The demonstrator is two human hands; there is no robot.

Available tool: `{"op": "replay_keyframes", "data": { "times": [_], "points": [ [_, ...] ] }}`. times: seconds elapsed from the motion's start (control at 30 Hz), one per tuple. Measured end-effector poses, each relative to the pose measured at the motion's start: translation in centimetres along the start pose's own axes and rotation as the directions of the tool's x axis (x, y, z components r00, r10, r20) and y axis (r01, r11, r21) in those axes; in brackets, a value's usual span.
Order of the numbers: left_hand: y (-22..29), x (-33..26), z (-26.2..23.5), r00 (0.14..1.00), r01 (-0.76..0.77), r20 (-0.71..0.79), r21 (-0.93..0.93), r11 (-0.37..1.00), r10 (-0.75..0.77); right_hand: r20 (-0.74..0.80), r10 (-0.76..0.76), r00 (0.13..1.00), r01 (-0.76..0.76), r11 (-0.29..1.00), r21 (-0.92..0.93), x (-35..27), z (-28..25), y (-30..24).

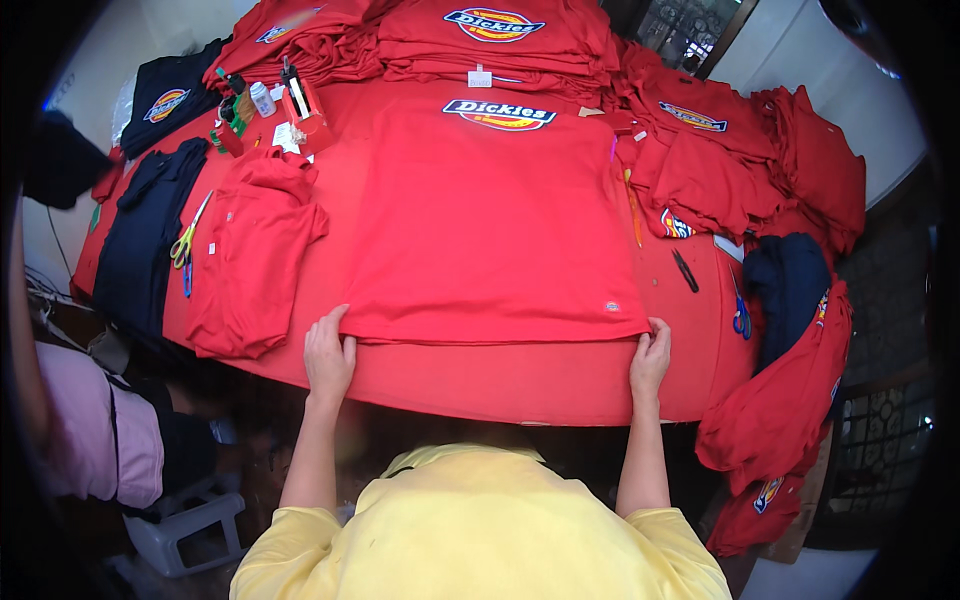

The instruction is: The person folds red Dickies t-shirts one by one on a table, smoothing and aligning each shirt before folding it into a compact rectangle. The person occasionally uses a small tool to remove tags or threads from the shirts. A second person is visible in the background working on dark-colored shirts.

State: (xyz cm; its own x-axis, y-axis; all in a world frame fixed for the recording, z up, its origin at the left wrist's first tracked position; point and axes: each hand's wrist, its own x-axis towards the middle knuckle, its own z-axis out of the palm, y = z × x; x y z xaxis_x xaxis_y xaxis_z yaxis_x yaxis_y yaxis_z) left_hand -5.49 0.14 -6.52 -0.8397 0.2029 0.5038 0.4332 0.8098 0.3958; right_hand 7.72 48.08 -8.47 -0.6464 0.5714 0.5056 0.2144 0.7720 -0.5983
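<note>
A red shirt with a printed logo near its far edge lies flat on the red-covered table. Its hem runs toward me, with a small light label near the right corner. My left hand pinches the hem's left corner between thumb and fingers. At the opposite corner, my right hand grips the hem the same way. To the right of the shirt lie dark thread snips. A crumpled red garment rests to the left, beside yellow-handled scissors.
Stacks of folded red shirts line the far side, with more red garments at right. A red holder and a white bottle stand far left. Blue-handled scissors lie right. Another person is at left near a grey stool.
</note>
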Motion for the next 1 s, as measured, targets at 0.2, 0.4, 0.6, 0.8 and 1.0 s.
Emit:
{"op": "replay_keyframes", "data": {
  "times": [0.2, 0.4, 0.6, 0.8, 1.0],
  "points": [
    [-1.4, -0.3, -2.0, 0.962, 0.271, 0.047, -0.28, 0.921, -0.268, 0.158, -0.07, 0.985, 0.082, 0.994, -0.07, 0.5, -1.2, 1.7],
    [-2.3, -0.5, -2.7, 0.969, 0.228, 0.157, -0.258, 0.939, -0.192, 0.252, -0.087, 0.964, 0.096, 0.995, -0.023, 0.6, -2.4, -0.2],
    [-1.3, -0.1, -11.9, 0.805, 0.589, 0.564, -0.716, 0.374, -0.187, 0.812, 0.05, 0.581, -0.377, 0.901, 0.214, 1.9, -12.5, -2.4],
    [-8.8, 10.2, -21.0, 0.902, 0.21, 0.273, -0.955, 0.211, 0.335, 0.183, -0.611, 0.77, -0.163, 0.089, 0.983, 12.0, -19.2, -11.2],
    [5.6, 20.5, -6.3, 0.94, -0.058, 0.262, -0.509, 0.859, 0.219, 0.258, -0.189, 0.948, -0.005, 0.799, 0.601, 19.7, -0.9, -15.0]
  ]
}}
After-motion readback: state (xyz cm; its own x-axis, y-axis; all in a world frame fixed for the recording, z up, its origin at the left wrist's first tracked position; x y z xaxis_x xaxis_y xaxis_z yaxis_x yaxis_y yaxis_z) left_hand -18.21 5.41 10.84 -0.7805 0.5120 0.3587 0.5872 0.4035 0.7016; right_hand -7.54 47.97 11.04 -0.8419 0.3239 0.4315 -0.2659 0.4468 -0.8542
